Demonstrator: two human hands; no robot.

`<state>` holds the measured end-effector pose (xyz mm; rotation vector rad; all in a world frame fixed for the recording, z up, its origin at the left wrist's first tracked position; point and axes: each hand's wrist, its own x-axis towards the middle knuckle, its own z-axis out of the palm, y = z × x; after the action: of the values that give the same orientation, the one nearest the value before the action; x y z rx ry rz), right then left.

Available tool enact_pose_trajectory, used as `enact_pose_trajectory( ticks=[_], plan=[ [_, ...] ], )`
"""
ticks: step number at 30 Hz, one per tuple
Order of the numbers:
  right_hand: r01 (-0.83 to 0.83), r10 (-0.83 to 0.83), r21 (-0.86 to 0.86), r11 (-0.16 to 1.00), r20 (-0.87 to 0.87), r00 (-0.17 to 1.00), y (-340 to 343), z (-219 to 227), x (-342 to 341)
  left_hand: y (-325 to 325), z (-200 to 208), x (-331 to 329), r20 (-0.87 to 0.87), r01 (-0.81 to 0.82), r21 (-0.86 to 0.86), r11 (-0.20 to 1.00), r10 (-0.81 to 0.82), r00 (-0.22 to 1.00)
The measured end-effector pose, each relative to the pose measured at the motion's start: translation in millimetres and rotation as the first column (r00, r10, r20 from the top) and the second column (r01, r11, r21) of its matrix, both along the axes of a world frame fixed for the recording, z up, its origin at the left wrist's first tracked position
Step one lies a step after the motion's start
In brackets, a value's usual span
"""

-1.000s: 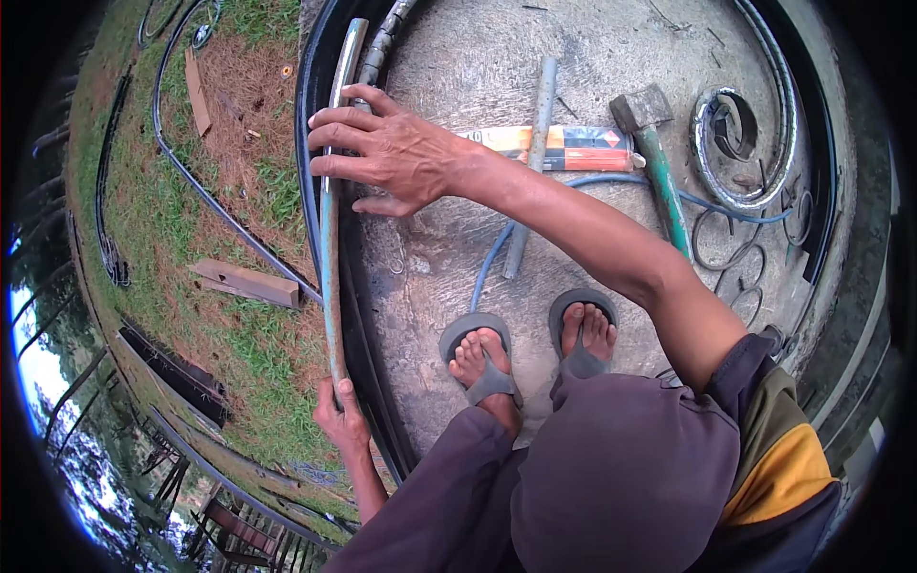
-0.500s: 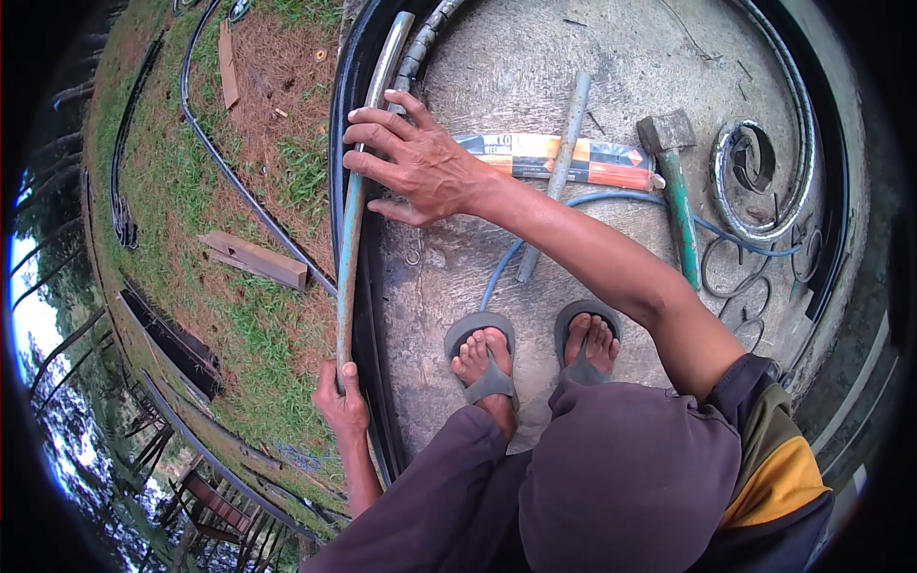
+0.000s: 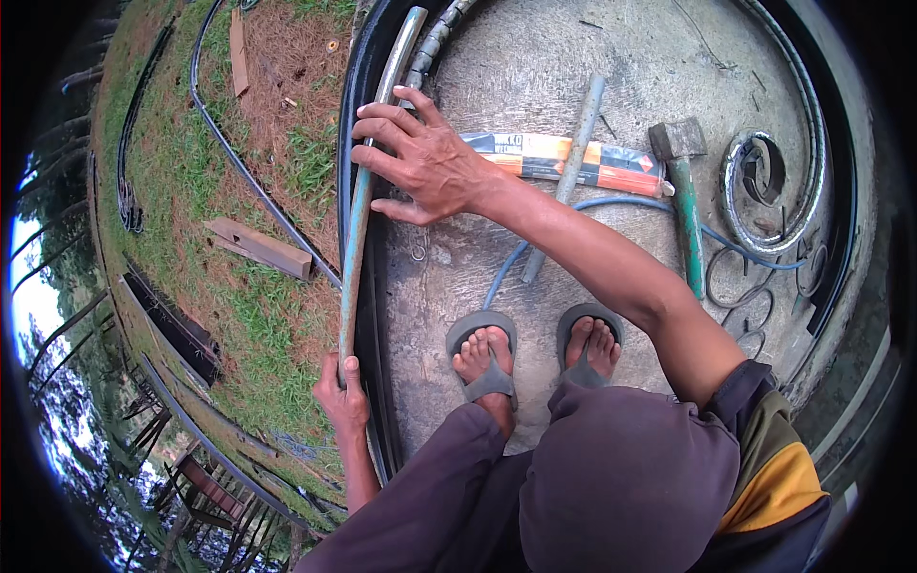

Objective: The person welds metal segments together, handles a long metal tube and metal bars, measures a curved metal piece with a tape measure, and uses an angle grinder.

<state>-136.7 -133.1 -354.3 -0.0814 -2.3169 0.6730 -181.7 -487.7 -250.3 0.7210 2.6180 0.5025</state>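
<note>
A long metal pipe (image 3: 355, 244), silvery at its far end and worn blue lower down, runs along the left edge of the concrete slab. My left hand (image 3: 344, 393) is closed round its near end, thumb lying upward along it. Farther up, my right hand (image 3: 420, 160) reaches over the pipe, fingers curled across it and thumb on the slab side. Beside the pipe lies a black curved strip (image 3: 368, 382) following the slab edge. A ridged, shiny curved metal piece (image 3: 432, 48) sits close to the pipe's far end.
On the concrete slab (image 3: 439, 363) are a green-handled sledgehammer (image 3: 686, 205), a printed plastic packet (image 3: 611, 170) under a grey pipe (image 3: 565, 181), a blue hose (image 3: 611, 201) and a shiny metal coil (image 3: 735, 191). Wood pieces (image 3: 260, 248) lie on the grass at left.
The view has shifted slightly, so the slab and tools appear a little farther right. Both hands keep their places on the pipe.
</note>
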Motion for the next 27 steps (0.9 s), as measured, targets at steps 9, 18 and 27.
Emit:
enact_pose_trajectory(
  ticks=[9,18,27],
  plan=[
    [0.003,-0.003,-0.009,1.000,0.046,0.999,-1.4,2.5,0.5,4.7,3.5,4.0,-0.021,-0.001,-0.014,1.000,0.001,1.000],
    [0.005,-0.006,0.030,1.000,0.008,1.000,0.6,2.9,0.4,4.6,4.4,4.5,0.013,-0.022,-0.025,0.999,0.023,1.000],
    [0.068,-0.069,0.131,0.989,0.007,0.998,49.7,37.0,72.3,41.8,24.6,10.2,0.322,0.054,0.036,0.998,-0.063,0.944]
  ],
)
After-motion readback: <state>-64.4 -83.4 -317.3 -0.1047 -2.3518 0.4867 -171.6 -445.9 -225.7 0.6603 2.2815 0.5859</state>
